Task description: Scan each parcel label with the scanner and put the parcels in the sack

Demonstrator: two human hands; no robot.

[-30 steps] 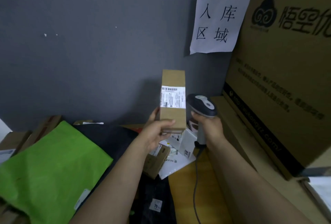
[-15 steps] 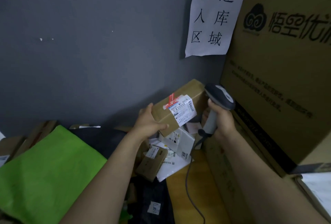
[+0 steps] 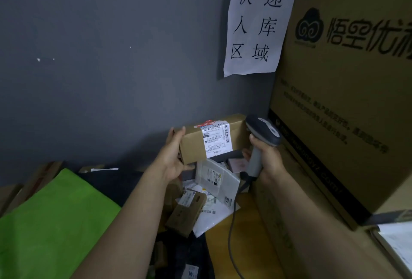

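The left hand [image 3: 175,156] grips the left end of a long brown parcel [image 3: 194,142], fingers curled over its top edge and thumb under its lower edge. The box lies nearly level in the air, its white label [image 3: 217,139] facing the camera. At 3 o'clock from the parcel, the right hand [image 3: 268,159] is wrapped round the handle of the scanner [image 3: 263,131], whose head sits just beside the box's right end; its cable [image 3: 231,223] trails down at 6 o'clock over the wooden desk [image 3: 223,243].

Room is tight on the right: the large printed carton [image 3: 345,100] stands close behind the scanner. The grey wall [image 3: 111,56] closes off 12 o'clock. Under the parcel lies a pile of mailers [image 3: 215,178] and a small brown box [image 3: 187,212]. Open space lies at 9 o'clock, above a green bag [image 3: 49,223] at 8 o'clock.

Half a second ago the parcel sloped up to the right; a second ago it stood on end. The scanner has moved right of it.
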